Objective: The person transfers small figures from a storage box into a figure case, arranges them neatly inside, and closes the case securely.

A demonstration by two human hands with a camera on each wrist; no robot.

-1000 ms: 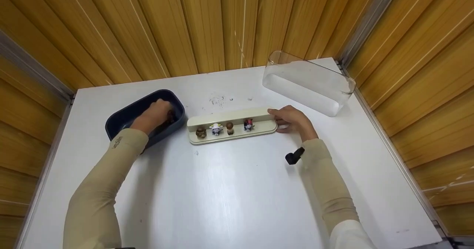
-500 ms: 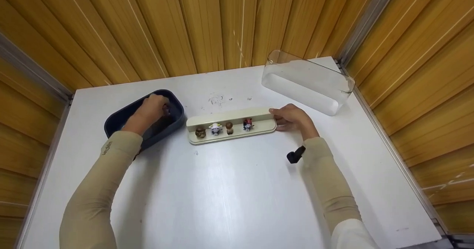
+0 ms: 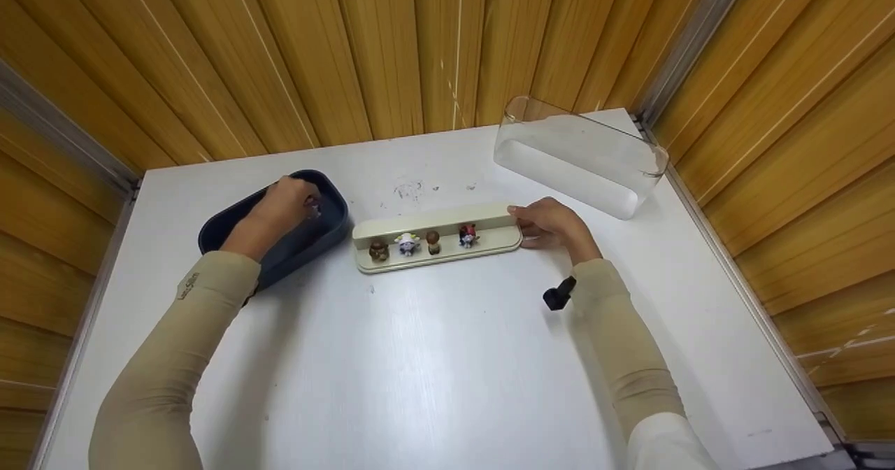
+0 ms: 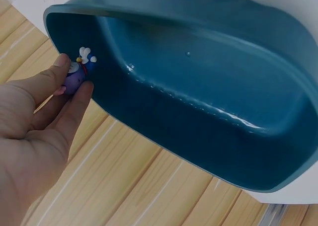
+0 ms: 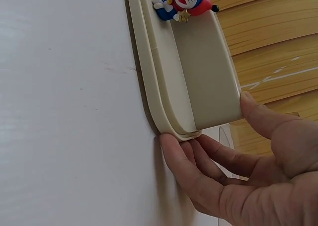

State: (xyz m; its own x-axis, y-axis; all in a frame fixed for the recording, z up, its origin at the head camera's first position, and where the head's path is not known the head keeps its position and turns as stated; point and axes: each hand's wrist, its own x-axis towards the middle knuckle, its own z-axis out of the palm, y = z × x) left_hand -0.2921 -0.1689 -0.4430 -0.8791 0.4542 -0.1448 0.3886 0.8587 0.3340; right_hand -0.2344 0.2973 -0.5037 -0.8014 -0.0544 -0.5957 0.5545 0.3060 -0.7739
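My left hand (image 3: 280, 208) is over the dark blue bin (image 4: 189, 82), at one end of it. Its thumb and fingers pinch a small figurine (image 4: 74, 78) with a purple head, blue body and white feet. On the cream display stand (image 5: 211, 77), two brown-headed figurines (image 3: 378, 250), a white one (image 3: 407, 244) and a red-and-blue one (image 5: 189, 2) stand in a row. My right hand (image 3: 559, 224) grips the stand's right end, thumb on the top of the raised back step and fingers at the low front edge.
A clear box-shaped cover (image 3: 580, 166) lies at the back right of the white table (image 3: 391, 372). Wooden panel walls (image 3: 391, 50) enclose the back and sides. A black clip-like piece (image 3: 558, 294) juts from the right wrist.
My left hand has drawn back and up from deeper in the bin, slightly leftward, with the figurine now showing in its fingers. The right hand and the stand stay put.
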